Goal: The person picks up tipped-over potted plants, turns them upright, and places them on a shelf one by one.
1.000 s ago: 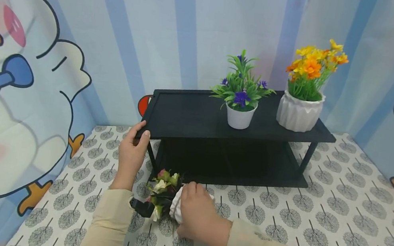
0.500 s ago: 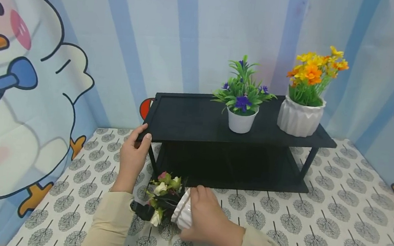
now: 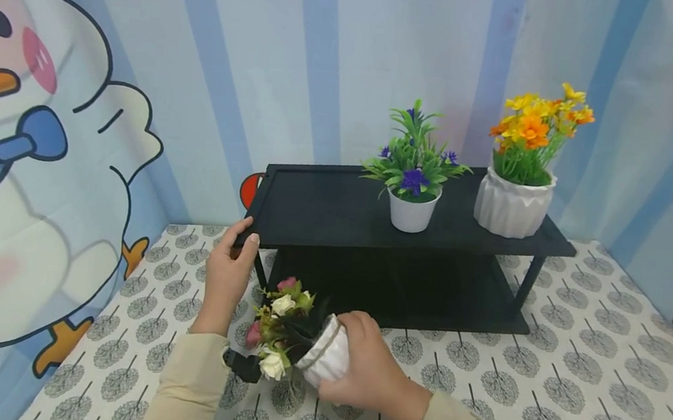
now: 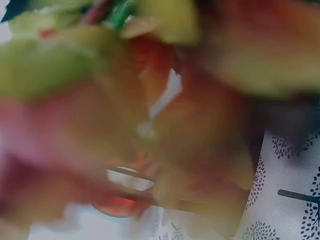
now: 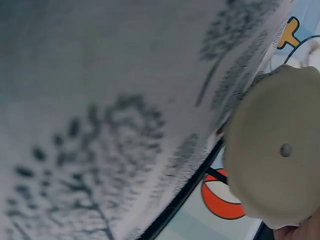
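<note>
My right hand point(image 3: 375, 371) grips a white ribbed flower pot point(image 3: 330, 358) tipped on its side, with its mouth toward the left. White and pink artificial roses point(image 3: 281, 331) spill out of it near my left forearm. In the right wrist view the pot's round base point(image 5: 272, 150) shows a small hole. With thumb and fingers, my left hand point(image 3: 227, 277) holds the front left corner of the black two-tier shelf point(image 3: 324, 209). Blurred petals point(image 4: 125, 120) fill most of the left wrist view and hide that hand there.
On the shelf top stand a small white pot with purple flowers point(image 3: 411, 211) and a larger white pot with yellow and orange flowers point(image 3: 512, 204). The tree-print tablecloth point(image 3: 514, 393) spreads in front. A duck-print curtain point(image 3: 220, 88) hangs behind.
My right hand has lifted the flower pot slightly and shifted it right, tilting the roses up a little. The left hand keeps its hold on the shelf corner. The head view has tilted slightly.
</note>
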The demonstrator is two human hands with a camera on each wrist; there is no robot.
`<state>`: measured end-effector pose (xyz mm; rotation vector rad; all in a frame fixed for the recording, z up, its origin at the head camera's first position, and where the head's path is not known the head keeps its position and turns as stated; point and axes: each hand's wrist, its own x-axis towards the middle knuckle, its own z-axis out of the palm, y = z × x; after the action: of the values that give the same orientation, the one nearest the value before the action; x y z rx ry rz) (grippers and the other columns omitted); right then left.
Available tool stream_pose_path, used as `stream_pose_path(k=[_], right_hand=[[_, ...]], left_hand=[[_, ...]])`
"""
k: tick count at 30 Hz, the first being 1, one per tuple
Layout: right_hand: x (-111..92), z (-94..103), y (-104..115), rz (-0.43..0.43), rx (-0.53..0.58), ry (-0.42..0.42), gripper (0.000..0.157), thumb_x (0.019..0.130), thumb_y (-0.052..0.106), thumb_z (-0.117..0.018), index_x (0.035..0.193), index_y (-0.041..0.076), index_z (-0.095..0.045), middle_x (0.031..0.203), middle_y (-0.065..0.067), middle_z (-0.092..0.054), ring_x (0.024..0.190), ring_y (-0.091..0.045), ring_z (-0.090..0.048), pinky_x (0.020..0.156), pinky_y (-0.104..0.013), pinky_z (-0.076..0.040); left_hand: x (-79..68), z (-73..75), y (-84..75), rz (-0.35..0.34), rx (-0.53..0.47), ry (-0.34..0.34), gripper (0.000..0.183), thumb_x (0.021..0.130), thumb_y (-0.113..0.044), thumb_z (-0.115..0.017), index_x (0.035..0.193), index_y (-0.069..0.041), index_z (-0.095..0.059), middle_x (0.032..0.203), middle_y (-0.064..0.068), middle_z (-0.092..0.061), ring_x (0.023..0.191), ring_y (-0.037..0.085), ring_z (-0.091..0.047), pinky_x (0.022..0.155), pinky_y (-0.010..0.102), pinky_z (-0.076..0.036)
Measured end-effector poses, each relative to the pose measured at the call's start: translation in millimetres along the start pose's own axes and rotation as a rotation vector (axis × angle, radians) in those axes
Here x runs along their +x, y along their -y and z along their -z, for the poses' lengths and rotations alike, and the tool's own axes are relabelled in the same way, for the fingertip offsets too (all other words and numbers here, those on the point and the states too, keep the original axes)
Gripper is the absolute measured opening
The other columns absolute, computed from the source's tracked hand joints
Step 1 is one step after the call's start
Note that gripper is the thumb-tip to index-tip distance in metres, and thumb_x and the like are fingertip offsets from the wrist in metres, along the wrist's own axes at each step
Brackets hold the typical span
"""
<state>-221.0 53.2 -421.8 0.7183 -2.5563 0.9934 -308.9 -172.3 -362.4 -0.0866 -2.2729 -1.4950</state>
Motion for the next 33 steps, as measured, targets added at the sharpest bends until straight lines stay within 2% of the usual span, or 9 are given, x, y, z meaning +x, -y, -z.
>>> stream_pose_path(k=[8,22,33], right_hand=[[4,1.8,-9,-0.057,0.128,-0.003,0.080,0.050,0.022,-0.076,0.121,0.002,-0.046,0.115,-0.007,-0.045,0.094,-0.015,-0.044,0.073,-0.028,-0.043],[3,-0.9,-15,-0.105,0.137,0.054,0.079,0.050,0.022,-0.077,0.119,0.003,-0.045,0.114,-0.005,-0.043,0.092,-0.014,-0.042,0.073,-0.027,-0.042],[-5,12.9,-15,-0.153,0.133,0.095,0.080,0.050,0.020,-0.076,0.120,0.000,-0.044,0.117,-0.008,-0.041,0.095,-0.015,-0.045,0.078,-0.030,-0.045]], left_hand=[[1.5,0.7,0.7,0.029,-0.020,0.018,0.047,0.094,-0.047,-0.047,0.137,-0.029,-0.045,0.141,0.006,-0.043,0.109,0.025,-0.056,0.075,0.038,-0.043],[-0.5,0.5,1.2,0.020,-0.020,0.019,0.047,0.094,-0.046,-0.047,0.137,-0.029,-0.046,0.141,0.006,-0.043,0.108,0.025,-0.057,0.075,0.038,-0.043],[0.9,0.0,1.2,0.022,-0.012,0.011,0.047,0.094,-0.046,-0.047,0.138,-0.028,-0.045,0.142,0.007,-0.042,0.112,0.027,-0.055,0.079,0.040,-0.044]])
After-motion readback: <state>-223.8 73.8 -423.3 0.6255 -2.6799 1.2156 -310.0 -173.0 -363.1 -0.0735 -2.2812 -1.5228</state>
